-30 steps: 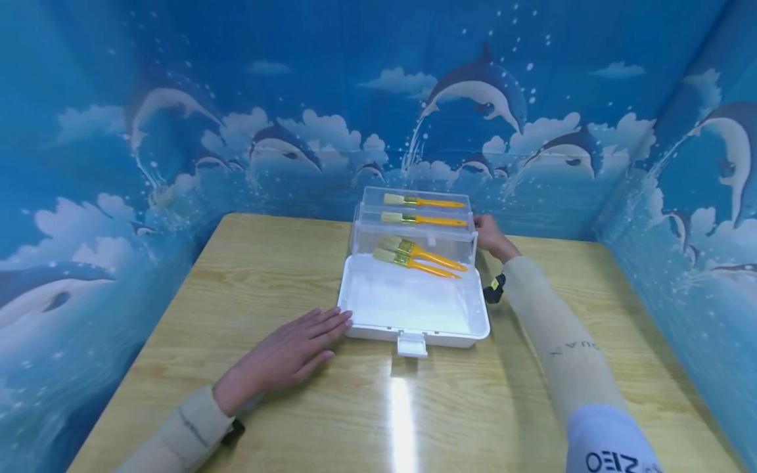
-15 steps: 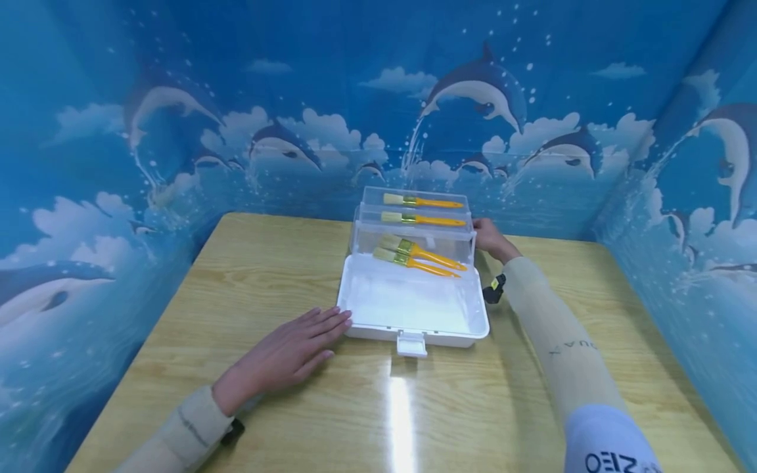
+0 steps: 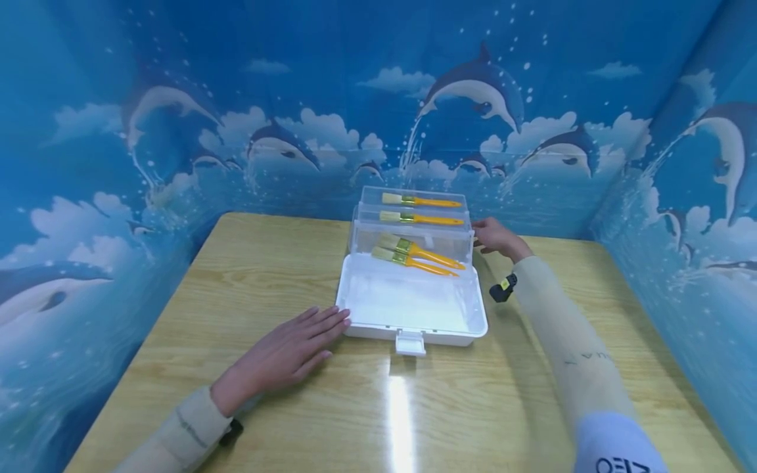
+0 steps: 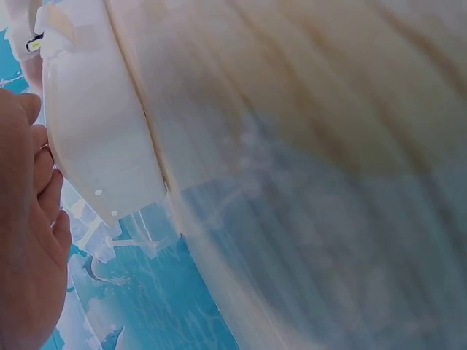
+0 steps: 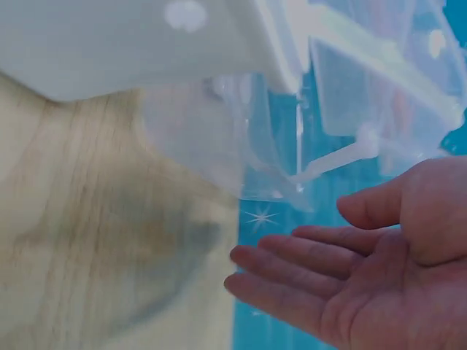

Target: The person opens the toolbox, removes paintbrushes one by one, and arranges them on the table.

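A white plastic toolbox stands open on the table, its clear stepped trays raised at the back. One yellow-handled paintbrush lies in the top tray and another paintbrush in the tray below. Two wider brushes lie askew in front of them: an upper wide paintbrush and a lower wide paintbrush. My left hand rests its straight fingertips at the box's front left corner. Beside the trays' right end, my right hand has its fingers extended, palm showing, holding nothing.
The box's white latch hangs down at the front. Light wood tabletop surrounds the box. A blue dolphin-print backdrop rises behind the table and along both sides.
My right hand has drawn back a little to the right from the trays' end, its forearm shifting right too. The left hand, toolbox and brushes stay as they were.
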`<state>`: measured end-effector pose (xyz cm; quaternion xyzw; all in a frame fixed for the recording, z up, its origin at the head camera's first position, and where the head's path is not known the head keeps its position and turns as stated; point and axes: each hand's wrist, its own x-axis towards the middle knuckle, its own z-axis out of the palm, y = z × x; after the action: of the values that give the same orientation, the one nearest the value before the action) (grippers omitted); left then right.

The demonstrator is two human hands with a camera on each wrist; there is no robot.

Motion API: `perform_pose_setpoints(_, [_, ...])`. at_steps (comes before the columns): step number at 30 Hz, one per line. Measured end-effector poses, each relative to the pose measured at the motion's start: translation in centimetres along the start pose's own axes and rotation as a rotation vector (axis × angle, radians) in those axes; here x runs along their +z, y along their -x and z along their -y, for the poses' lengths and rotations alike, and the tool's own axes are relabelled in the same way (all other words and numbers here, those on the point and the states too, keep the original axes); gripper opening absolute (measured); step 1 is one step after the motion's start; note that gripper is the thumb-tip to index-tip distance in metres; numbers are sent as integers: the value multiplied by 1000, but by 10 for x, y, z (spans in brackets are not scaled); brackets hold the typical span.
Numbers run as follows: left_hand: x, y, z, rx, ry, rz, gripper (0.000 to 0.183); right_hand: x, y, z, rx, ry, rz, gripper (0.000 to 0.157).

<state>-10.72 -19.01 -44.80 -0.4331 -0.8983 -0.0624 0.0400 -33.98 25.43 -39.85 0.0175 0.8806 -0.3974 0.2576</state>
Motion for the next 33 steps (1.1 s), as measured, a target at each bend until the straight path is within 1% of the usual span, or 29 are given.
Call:
perform_pose_setpoints(2, [0, 1, 0, -3, -7, 10, 59, -1, 7, 2, -24, 57, -8, 53])
perform_pose_setpoints(4, [1, 1, 1, 3, -20, 11, 59, -1, 14, 3, -71, 137, -23, 52])
perform_pose_setpoints(7, [2, 2, 2, 18, -33, 3, 60, 5, 26, 6, -156, 281, -64, 50])
perform_pose_setpoints(9, [3, 1, 2, 25, -37, -1, 61, 11, 34, 8, -185, 373, -92, 50])
perform_pose_setpoints(11, [2, 1, 2, 26, -36, 4, 62, 18, 42, 11, -192, 442, -120, 50])
perform_pose_setpoints(16, [3, 1, 1, 27, -30, 19, 63, 31, 65, 12, -144, 544, -181, 51])
perform_pose_setpoints(19, [3, 1, 1, 29, -35, 17, 63, 39, 79, 13, -118, 588, -222, 53])
perform_pose_setpoints(21, [3, 1, 1, 29, -37, 14, 63, 43, 88, 13, -119, 606, -247, 53])
perform_pose_setpoints(24, [3, 1, 1, 29, -37, 14, 62, 50, 102, 16, -146, 627, -290, 54])
perform_pose_setpoints(27, [3, 1, 1, 26, -37, 16, 62, 55, 115, 22, -181, 620, -323, 54])
perform_pose_setpoints(29, [4, 1, 1, 22, -39, 17, 63, 58, 122, 25, -218, 613, -331, 52])
perform_pose_setpoints(33, [5, 2, 1, 13, -40, 12, 64, 64, 136, 35, -295, 556, -278, 48])
